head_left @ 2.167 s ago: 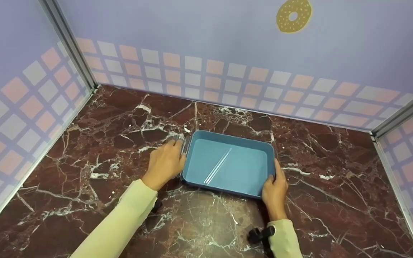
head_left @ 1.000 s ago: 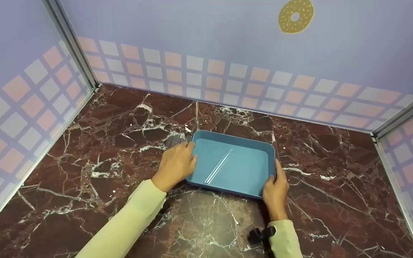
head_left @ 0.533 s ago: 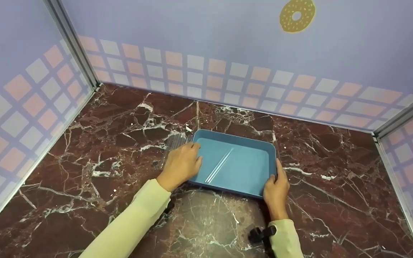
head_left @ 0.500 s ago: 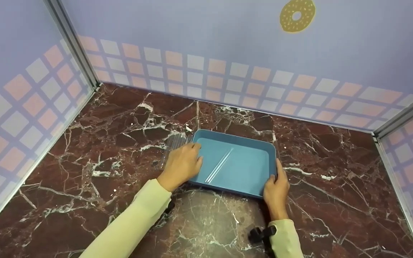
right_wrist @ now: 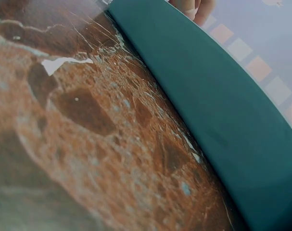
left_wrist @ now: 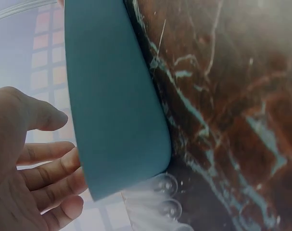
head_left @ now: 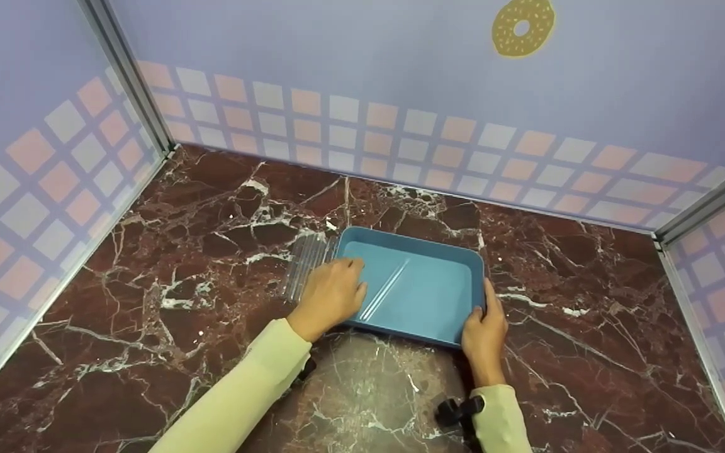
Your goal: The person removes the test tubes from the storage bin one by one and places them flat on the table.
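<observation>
A blue rectangular tray (head_left: 422, 292) lies on the marble tabletop. Inside it a slim clear tube (head_left: 384, 290) rests diagonally. My left hand (head_left: 331, 290) is over the tray's left end. In the left wrist view, the left hand (left_wrist: 28, 168) shows beyond the tray wall (left_wrist: 114, 106), thumb and loosely bent fingers apart, with nothing visible between them. My right hand (head_left: 485, 330) grips the tray's right side, thumb at the rim. Several clear tubes (head_left: 304, 261) lie side by side just left of the tray; rounded clear ends (left_wrist: 166, 185) appear below it in the left wrist view.
A lilac back wall (head_left: 400, 63) with pink and white squares closes off the far side of the marble tabletop (head_left: 224, 264). Side panels meet it at metal corner posts (head_left: 129, 75). A black wrist mount (head_left: 457, 412) sits by the right sleeve.
The left hand has moved right, from the clear tubes beside the tray to over its left end, uncovering more of those tubes. The right hand and tray stay nearly still.
</observation>
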Tool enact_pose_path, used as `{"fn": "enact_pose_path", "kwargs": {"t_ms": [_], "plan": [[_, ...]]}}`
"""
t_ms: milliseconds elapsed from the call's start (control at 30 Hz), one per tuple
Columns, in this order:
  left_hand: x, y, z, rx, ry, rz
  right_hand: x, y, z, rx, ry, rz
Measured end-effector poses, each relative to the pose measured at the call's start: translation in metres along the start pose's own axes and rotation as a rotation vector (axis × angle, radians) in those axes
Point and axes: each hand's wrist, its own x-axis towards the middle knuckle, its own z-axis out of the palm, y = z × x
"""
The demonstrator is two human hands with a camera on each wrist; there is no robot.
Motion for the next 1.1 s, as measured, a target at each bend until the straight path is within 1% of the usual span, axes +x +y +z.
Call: {"fn": "enact_pose_path", "kwargs": {"t_ms": [233, 467, 700, 767, 967, 1100], "plan": [[-0.001, 0.003, 0.006, -0.011, 0.025, 0.011, 0.000, 0.000, 0.000, -0.002, -0.001, 0.010], [-0.002, 0.004, 0.010, -0.001, 0.004, 0.012, 0.000, 0.001, 0.000, 0.007, 0.005, -0.003], [-0.003, 0.006, 0.015, 0.024, 0.034, 0.013, 0.000, 0.000, 0.000, 0.017, 0.011, -0.019], [-0.003, 0.007, 0.016, 0.025, 0.030, 0.011, 0.000, 0.000, 0.001, 0.014, 0.017, -0.022], [-0.003, 0.008, 0.019, 0.023, -0.014, -0.007, 0.000, 0.000, 0.001, 0.019, 0.030, -0.032], [-0.003, 0.010, 0.021, 0.013, -0.024, -0.019, 0.000, 0.000, 0.001, 0.017, 0.031, -0.033]]}}
